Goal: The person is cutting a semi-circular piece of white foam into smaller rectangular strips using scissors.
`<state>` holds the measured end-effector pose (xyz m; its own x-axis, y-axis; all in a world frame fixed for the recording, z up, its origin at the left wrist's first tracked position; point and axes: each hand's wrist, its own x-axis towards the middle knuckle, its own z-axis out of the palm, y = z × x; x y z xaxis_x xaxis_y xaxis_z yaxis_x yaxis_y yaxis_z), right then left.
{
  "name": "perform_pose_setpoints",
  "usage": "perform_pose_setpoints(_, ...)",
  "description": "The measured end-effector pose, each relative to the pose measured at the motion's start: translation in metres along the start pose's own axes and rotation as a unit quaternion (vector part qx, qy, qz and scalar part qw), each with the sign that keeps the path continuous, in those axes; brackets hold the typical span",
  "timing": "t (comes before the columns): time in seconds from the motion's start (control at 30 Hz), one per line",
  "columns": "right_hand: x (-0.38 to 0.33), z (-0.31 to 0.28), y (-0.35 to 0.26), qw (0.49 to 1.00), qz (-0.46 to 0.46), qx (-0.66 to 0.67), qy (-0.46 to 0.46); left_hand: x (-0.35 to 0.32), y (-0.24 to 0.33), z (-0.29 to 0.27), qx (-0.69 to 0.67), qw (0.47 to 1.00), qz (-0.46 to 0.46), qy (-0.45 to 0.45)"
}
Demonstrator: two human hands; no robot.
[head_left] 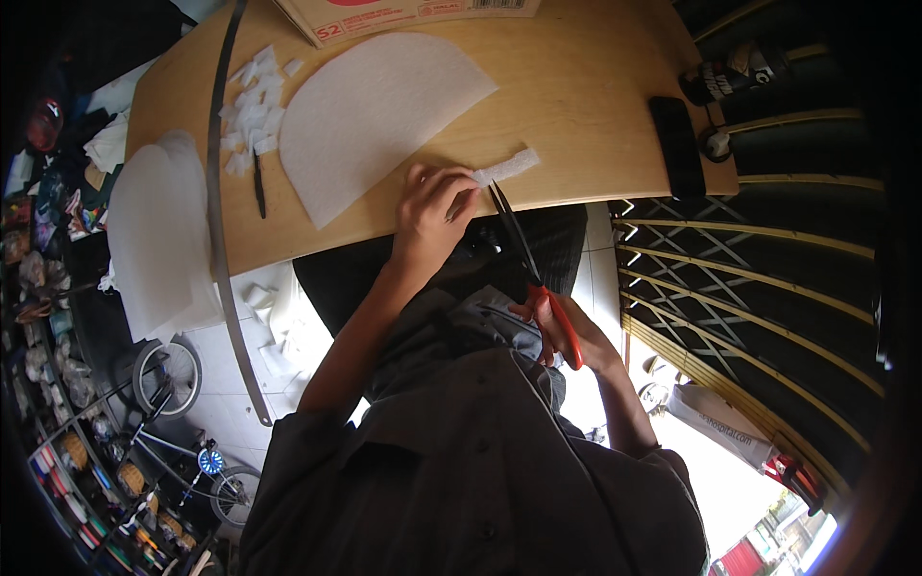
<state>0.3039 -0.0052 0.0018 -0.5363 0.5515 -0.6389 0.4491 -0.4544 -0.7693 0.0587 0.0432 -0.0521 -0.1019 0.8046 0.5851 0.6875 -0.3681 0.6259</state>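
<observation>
Between the closed fingers of my left hand is one end of a narrow strip of white fabric, over the table's near edge. My right hand grips the red handles of a pair of scissors. Their dark blades point up and away, the tips close by the strip beside my left fingertips; whether they touch it I cannot tell. Beyond my left hand lies a large half-round sheet of white fabric. A heap of small cut white pieces lies left of it, with a black pen just below.
A long metal ruler runs across the wooden table and past its near edge. More white sheets hang over the left side. A cardboard box stands at the back, a black phone-like slab at the right.
</observation>
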Motion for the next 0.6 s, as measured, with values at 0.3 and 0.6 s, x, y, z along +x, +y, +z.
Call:
perform_pose_setpoints(0.3,0.019,0.012,-0.027,0.999,-0.009,-0.035,0.022,0.0,-0.002,-0.008,-0.043,0.998,0.037,-0.004)
perform_pose_setpoints(0.6,0.023,0.021,-0.025,0.997,0.004,-0.05,0.053,-0.003,-0.003,-0.008,-0.041,0.998,0.041,0.003)
